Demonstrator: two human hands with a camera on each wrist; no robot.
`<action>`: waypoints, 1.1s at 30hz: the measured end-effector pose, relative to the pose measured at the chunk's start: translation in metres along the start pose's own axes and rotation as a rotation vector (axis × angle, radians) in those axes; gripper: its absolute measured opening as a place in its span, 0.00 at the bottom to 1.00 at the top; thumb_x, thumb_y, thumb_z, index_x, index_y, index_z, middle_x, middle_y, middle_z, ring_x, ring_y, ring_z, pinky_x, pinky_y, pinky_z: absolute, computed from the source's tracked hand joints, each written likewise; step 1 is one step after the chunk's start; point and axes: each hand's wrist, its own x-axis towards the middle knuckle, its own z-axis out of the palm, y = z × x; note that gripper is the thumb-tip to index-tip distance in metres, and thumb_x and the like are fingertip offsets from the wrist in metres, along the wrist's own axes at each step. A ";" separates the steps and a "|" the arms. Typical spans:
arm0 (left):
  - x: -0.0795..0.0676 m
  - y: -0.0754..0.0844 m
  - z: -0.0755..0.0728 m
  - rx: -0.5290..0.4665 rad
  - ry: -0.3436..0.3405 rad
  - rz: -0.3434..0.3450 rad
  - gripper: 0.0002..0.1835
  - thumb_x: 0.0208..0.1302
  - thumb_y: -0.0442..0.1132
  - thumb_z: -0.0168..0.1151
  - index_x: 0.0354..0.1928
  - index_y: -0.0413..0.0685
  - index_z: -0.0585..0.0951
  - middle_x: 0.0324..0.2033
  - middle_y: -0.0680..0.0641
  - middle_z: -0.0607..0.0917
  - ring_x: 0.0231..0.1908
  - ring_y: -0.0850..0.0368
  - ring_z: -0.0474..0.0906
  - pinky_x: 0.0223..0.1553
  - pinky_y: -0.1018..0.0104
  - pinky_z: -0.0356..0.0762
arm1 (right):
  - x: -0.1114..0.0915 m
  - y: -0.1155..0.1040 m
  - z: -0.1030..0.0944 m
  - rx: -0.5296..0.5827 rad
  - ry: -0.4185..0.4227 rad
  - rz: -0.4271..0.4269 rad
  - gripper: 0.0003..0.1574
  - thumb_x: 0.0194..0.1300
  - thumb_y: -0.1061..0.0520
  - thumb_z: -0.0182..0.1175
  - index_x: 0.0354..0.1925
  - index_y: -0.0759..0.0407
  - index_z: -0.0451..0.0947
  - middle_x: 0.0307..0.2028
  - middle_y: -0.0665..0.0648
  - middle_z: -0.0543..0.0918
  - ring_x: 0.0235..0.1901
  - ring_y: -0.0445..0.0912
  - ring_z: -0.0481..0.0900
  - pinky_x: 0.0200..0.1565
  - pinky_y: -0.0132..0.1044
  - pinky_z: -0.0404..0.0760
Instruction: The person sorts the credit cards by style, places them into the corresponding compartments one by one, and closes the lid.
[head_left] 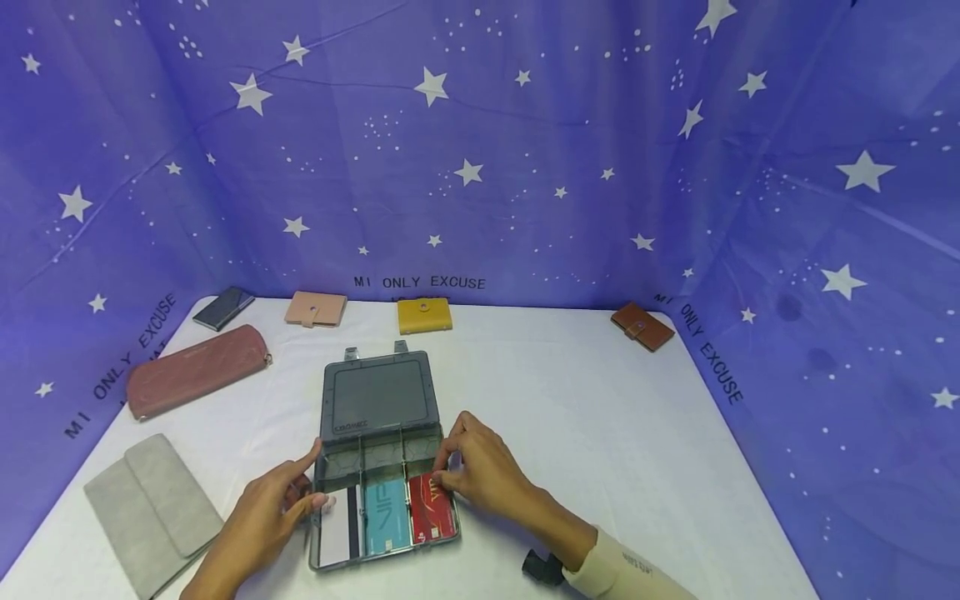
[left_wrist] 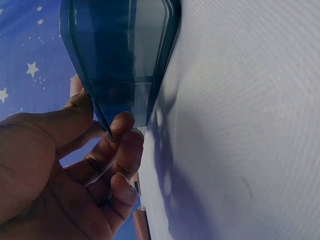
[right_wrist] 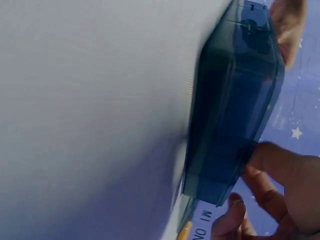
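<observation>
A transparent grey plastic box (head_left: 337, 467) lies with its lid (head_left: 382, 392) folded back, its inside split into three compartments. In them lie a white card with a dark stripe (head_left: 337, 527), a teal card (head_left: 387, 517) and a red card (head_left: 432, 510), each in the near part of its compartment. My left hand (head_left: 262, 508) holds the box's left side wall, thumb and fingers at the rim. Over the right wall, my right hand (head_left: 487, 467) has thumb and index finger close together, pinching at the top of the red card; the fingertips' exact contact is partly hidden.
Along the back are a black card holder (head_left: 223, 308), a pink one (head_left: 316, 309), a yellow one (head_left: 424, 316) and a brown one (head_left: 642, 327). A dusty-red long wallet (head_left: 198, 372) and a grey flap pouch (head_left: 153, 517) lie at left. Starry purple cloth (head_left: 525, 125) encloses the table.
</observation>
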 end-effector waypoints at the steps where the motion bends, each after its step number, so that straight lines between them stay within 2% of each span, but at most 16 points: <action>1: 0.000 0.000 0.000 0.001 -0.002 -0.004 0.39 0.56 0.40 0.74 0.69 0.42 0.71 0.31 0.58 0.81 0.27 0.76 0.68 0.30 0.70 0.73 | 0.001 0.001 0.000 0.029 0.004 0.009 0.07 0.54 0.51 0.76 0.29 0.43 0.86 0.35 0.49 0.75 0.34 0.41 0.71 0.38 0.31 0.69; 3: 0.000 0.000 -0.001 0.000 -0.005 -0.015 0.39 0.56 0.40 0.74 0.70 0.43 0.71 0.31 0.59 0.81 0.27 0.76 0.68 0.30 0.70 0.73 | 0.006 0.007 0.002 0.106 0.026 0.045 0.09 0.58 0.50 0.74 0.37 0.46 0.85 0.38 0.51 0.77 0.36 0.44 0.75 0.40 0.33 0.72; 6: -0.001 0.001 -0.001 0.002 -0.006 -0.033 0.39 0.56 0.40 0.74 0.70 0.44 0.71 0.31 0.59 0.80 0.28 0.75 0.68 0.31 0.70 0.73 | 0.018 0.016 0.004 0.240 0.041 0.136 0.23 0.63 0.47 0.69 0.54 0.50 0.78 0.47 0.56 0.80 0.42 0.47 0.80 0.45 0.38 0.78; 10: -0.003 0.003 -0.001 -0.019 -0.016 -0.072 0.39 0.56 0.40 0.73 0.70 0.45 0.70 0.32 0.59 0.79 0.27 0.74 0.67 0.30 0.71 0.72 | 0.038 0.026 0.007 0.539 -0.049 0.260 0.42 0.68 0.45 0.64 0.73 0.55 0.60 0.63 0.63 0.75 0.55 0.52 0.80 0.55 0.45 0.80; 13: -0.004 0.002 0.001 -0.048 -0.008 -0.084 0.38 0.58 0.40 0.72 0.71 0.45 0.70 0.32 0.59 0.78 0.27 0.73 0.66 0.29 0.71 0.71 | 0.050 0.028 0.006 0.767 -0.094 0.354 0.51 0.68 0.43 0.64 0.78 0.54 0.48 0.67 0.65 0.71 0.59 0.54 0.78 0.59 0.48 0.78; 15: -0.003 0.002 0.004 -0.063 0.009 -0.079 0.38 0.58 0.40 0.71 0.71 0.44 0.70 0.32 0.58 0.77 0.26 0.72 0.65 0.28 0.72 0.70 | 0.055 0.027 0.004 0.863 -0.091 0.403 0.55 0.68 0.42 0.64 0.79 0.53 0.45 0.67 0.63 0.70 0.60 0.55 0.77 0.61 0.49 0.76; 17: -0.003 0.001 0.006 -0.075 0.025 -0.078 0.37 0.59 0.40 0.71 0.70 0.44 0.70 0.33 0.57 0.76 0.27 0.72 0.65 0.28 0.72 0.70 | 0.058 0.026 0.002 0.918 -0.066 0.431 0.55 0.67 0.40 0.64 0.78 0.51 0.45 0.66 0.62 0.71 0.61 0.55 0.76 0.63 0.49 0.74; 22: 0.002 -0.001 0.010 -0.124 0.044 -0.128 0.36 0.61 0.39 0.70 0.72 0.49 0.70 0.35 0.54 0.79 0.28 0.71 0.68 0.30 0.71 0.72 | 0.059 0.027 -0.003 1.007 -0.006 0.410 0.48 0.71 0.39 0.59 0.77 0.51 0.50 0.67 0.61 0.72 0.66 0.57 0.72 0.68 0.53 0.67; 27: 0.011 -0.005 0.010 -0.236 0.075 -0.197 0.34 0.68 0.38 0.64 0.74 0.48 0.65 0.39 0.48 0.82 0.31 0.69 0.75 0.34 0.70 0.75 | 0.055 0.027 -0.012 1.064 0.030 0.313 0.38 0.76 0.35 0.47 0.75 0.47 0.56 0.67 0.62 0.72 0.68 0.57 0.70 0.71 0.54 0.63; 31: 0.017 -0.008 0.008 -0.426 0.066 -0.253 0.28 0.79 0.42 0.47 0.76 0.43 0.60 0.42 0.42 0.82 0.29 0.64 0.75 0.29 0.69 0.76 | 0.047 0.028 -0.020 1.089 0.015 0.251 0.33 0.79 0.36 0.40 0.74 0.45 0.58 0.66 0.64 0.71 0.69 0.56 0.69 0.72 0.51 0.62; 33: 0.018 -0.008 0.005 -0.535 0.048 -0.301 0.28 0.82 0.48 0.37 0.76 0.43 0.59 0.44 0.41 0.81 0.30 0.62 0.74 0.27 0.66 0.75 | 0.041 0.030 -0.022 1.064 -0.014 0.219 0.32 0.80 0.38 0.38 0.74 0.44 0.57 0.66 0.64 0.71 0.70 0.55 0.68 0.73 0.50 0.60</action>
